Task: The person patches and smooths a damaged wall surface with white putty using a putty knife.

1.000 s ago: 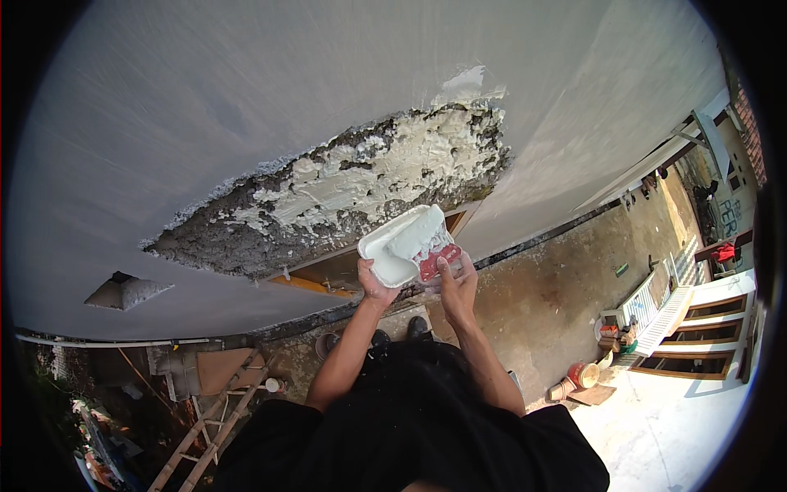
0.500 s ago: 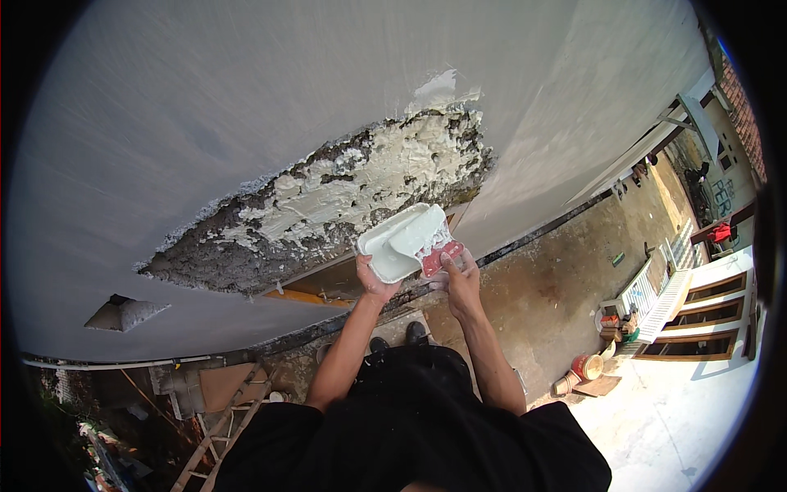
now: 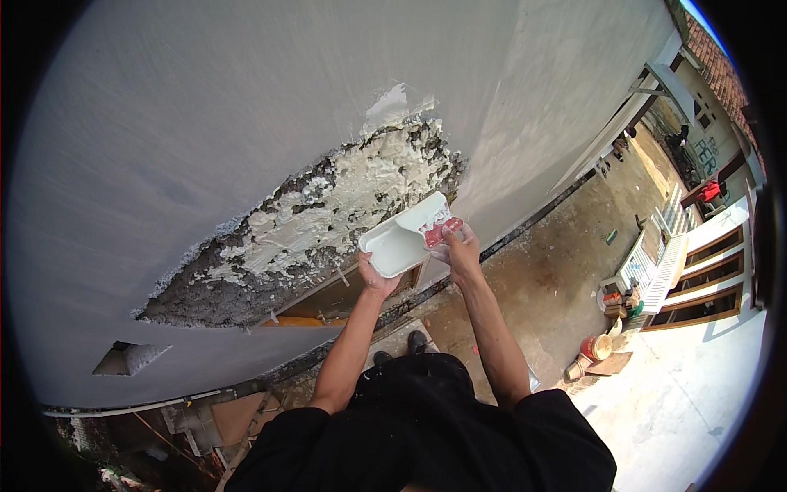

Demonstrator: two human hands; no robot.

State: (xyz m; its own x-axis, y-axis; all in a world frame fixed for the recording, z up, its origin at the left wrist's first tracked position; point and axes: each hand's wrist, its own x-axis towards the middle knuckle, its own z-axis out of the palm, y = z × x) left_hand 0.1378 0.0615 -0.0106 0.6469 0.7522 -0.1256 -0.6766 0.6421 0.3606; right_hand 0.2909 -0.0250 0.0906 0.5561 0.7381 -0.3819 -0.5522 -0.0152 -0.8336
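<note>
This is an outdoor yard (image 3: 533,320), seemingly a home's, with wall work under way. Ahead of the left hand (image 3: 379,277) stands a grey plastered wall (image 3: 205,131) with a rough, broken patch (image 3: 303,234) partly smeared white. Right of the right hand (image 3: 461,252) are stained ground (image 3: 566,254), a bucket (image 3: 599,347), wood-framed windows (image 3: 701,312) in a white building (image 3: 684,381) and, farther off, a red tiled roof (image 3: 715,53).

Open air right of the hands (image 3: 463,256), wall (image 3: 270,107) beyond the tray (image 3: 395,251)

Brown-framed windows (image 3: 698,308) line a sunlit white wall (image 3: 689,385) beside stained ground (image 3: 545,283).
</note>
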